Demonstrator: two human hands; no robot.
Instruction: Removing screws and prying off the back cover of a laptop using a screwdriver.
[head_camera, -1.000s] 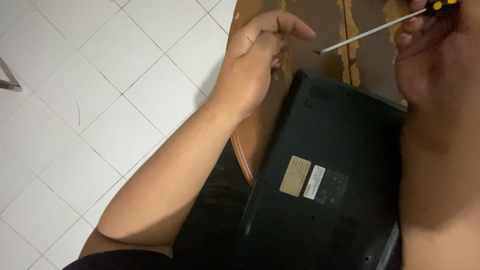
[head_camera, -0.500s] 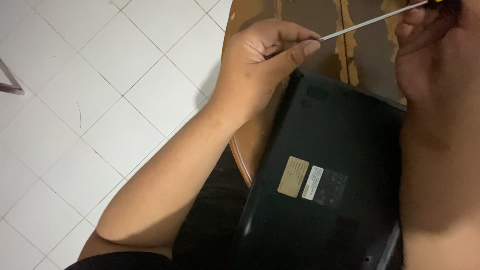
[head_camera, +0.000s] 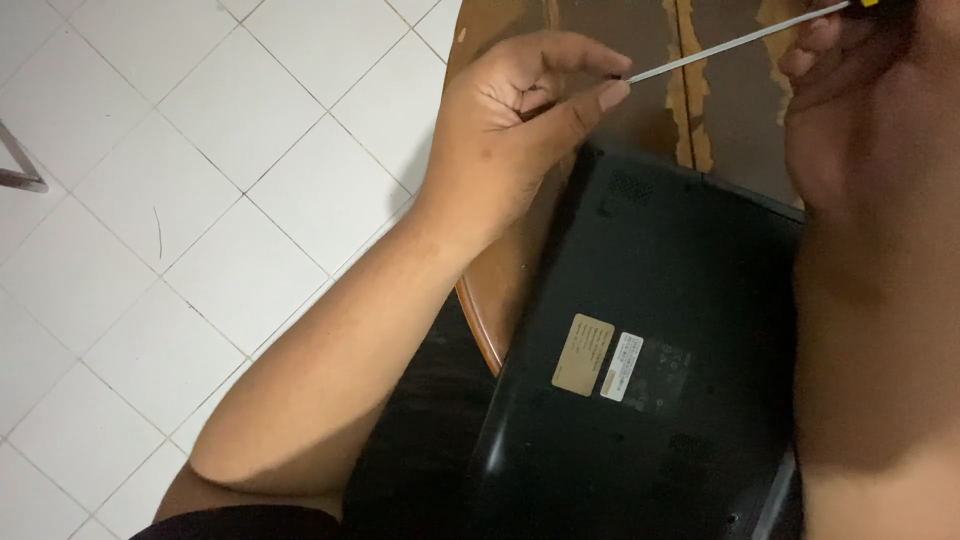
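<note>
Fingers of the left hand (head_camera: 510, 130) now pinch the screwdriver (head_camera: 735, 42) tip, which a second ago hung free of them. Its shaft runs right and far into the right hand (head_camera: 850, 100), closed on the handle, above the black laptop (head_camera: 650, 360).

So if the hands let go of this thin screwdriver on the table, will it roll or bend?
The screwdriver has a thin, straight metal shaft, so it probably stays stiff. Being round and narrow, it may roll on the wooden table. The left hand pinches its tip, so it seems light.
</note>
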